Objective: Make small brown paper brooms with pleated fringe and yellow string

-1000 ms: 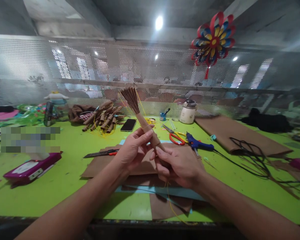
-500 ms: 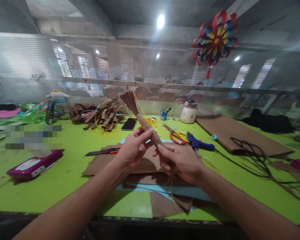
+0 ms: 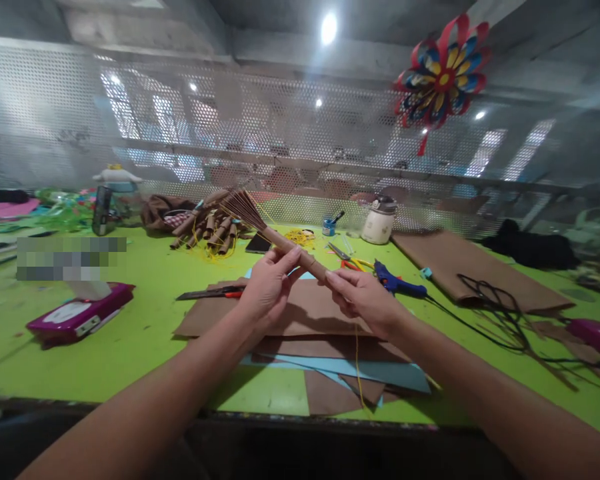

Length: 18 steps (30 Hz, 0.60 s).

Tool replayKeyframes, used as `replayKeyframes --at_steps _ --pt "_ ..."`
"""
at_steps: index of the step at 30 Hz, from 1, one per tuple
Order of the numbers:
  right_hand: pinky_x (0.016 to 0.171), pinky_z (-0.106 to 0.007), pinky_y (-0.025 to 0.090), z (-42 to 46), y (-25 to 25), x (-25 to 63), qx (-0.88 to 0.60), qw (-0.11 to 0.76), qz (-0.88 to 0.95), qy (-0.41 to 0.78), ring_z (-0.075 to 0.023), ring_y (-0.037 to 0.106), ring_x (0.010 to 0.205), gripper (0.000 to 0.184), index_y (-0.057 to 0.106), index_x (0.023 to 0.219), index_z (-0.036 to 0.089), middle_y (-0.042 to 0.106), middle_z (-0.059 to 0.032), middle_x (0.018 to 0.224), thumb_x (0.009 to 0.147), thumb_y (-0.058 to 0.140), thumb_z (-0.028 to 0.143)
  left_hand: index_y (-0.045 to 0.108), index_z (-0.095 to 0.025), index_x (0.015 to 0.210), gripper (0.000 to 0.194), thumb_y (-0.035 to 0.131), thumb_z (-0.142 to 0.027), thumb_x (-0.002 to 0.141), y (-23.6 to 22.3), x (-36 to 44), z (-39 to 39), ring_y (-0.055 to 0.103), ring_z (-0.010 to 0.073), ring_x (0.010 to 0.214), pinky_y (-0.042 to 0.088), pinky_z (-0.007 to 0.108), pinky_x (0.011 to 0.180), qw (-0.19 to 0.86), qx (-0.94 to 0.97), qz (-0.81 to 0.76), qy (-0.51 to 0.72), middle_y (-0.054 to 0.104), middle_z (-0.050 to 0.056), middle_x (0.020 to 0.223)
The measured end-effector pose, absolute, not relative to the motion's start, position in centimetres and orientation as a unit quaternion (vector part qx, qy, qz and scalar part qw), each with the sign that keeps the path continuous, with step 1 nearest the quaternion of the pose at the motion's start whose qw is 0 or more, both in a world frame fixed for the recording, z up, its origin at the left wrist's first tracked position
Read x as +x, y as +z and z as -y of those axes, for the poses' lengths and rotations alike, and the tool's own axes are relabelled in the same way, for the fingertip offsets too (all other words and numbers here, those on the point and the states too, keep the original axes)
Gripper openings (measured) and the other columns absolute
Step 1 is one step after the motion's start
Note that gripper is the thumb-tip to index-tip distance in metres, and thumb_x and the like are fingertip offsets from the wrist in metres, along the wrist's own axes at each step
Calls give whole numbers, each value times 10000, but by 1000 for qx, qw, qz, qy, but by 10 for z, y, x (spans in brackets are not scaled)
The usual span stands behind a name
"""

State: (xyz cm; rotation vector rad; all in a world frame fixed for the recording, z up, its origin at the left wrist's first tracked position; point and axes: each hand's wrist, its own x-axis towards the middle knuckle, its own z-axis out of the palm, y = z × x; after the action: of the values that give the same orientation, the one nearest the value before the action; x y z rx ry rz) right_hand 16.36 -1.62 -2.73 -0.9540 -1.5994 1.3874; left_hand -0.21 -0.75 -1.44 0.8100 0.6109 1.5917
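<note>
Both my hands hold a small brown paper broom [image 3: 275, 239] above the green table [image 3: 145, 333]. Its fringed end fans out up and to the left, and the rolled handle runs down to the right. My left hand [image 3: 270, 287] pinches the handle near its middle. My right hand [image 3: 363, 300] grips the handle's lower end, and a thin yellow string [image 3: 357, 363] hangs down from it. Brown paper sheets [image 3: 310, 313] lie on the table right under my hands, over a light blue sheet [image 3: 380, 373].
A pile of similar brown paper brooms [image 3: 210, 230] lies at the back left beside a phone [image 3: 257, 243]. Orange scissors [image 3: 347, 260], a blue glue gun [image 3: 397, 283] with a black cable, a utility knife [image 3: 210, 293], a pink device [image 3: 80, 313] and a large brown sheet [image 3: 475, 267] surround the work spot.
The broom has tilted lower and further left, its fringe dropping. Both hands moved up and away from me, and the right hand slid toward the handle's end.
</note>
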Motion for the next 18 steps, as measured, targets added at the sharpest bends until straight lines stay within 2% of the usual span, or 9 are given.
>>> replayKeyframes --at_steps 3,5,9,12,14,16,18 --pt "391 -209 142 12 -16 167 -375 389 629 559 -36 241 391 306 552 821 150 334 93 481 854 550 454 614 -123 795 71 667 -138 749 -12 -2 8 599 132 820 503 289 802 598 349 -265 671 637 36 818" --pt "395 -214 130 9 -10 173 -373 380 626 569 -34 225 385 291 537 794 155 320 95 470 860 549 438 606 -125 807 128 641 -247 794 -13 -2 8 603 144 786 508 304 762 613 338 -282 656 633 44 788" --pt "407 -221 103 2 -10 193 -380 373 606 590 -24 189 381 279 505 758 163 315 96 470 862 563 415 533 -148 706 319 537 -434 849 -20 -1 6 563 131 587 467 265 590 590 277 -388 651 550 4 583" --pt "410 -221 89 -5 -18 210 -383 356 596 609 -28 156 389 290 524 793 154 280 103 467 865 555 433 463 -170 623 307 534 -365 849 -19 -2 11 467 93 464 384 221 497 514 332 -405 679 455 -43 485" --pt "409 -220 83 -10 -24 220 -385 322 606 617 -33 150 398 309 549 841 138 265 105 471 866 550 445 459 -173 597 292 538 -315 840 -9 -4 16 460 90 475 387 222 514 446 438 -360 693 455 -43 491" --pt "407 -220 84 -13 -26 227 -382 286 627 616 -37 153 408 327 563 856 124 262 104 474 868 548 450 536 -165 627 275 538 -336 842 7 -7 20 537 115 593 446 250 637 354 572 -335 660 547 -7 588" --pt "406 -223 89 -14 -25 231 -375 256 648 611 -41 155 414 334 568 852 121 255 103 471 874 538 452 631 -159 719 210 579 -339 814 22 -9 21 576 143 695 444 265 697 217 702 -364 573 631 28 707"
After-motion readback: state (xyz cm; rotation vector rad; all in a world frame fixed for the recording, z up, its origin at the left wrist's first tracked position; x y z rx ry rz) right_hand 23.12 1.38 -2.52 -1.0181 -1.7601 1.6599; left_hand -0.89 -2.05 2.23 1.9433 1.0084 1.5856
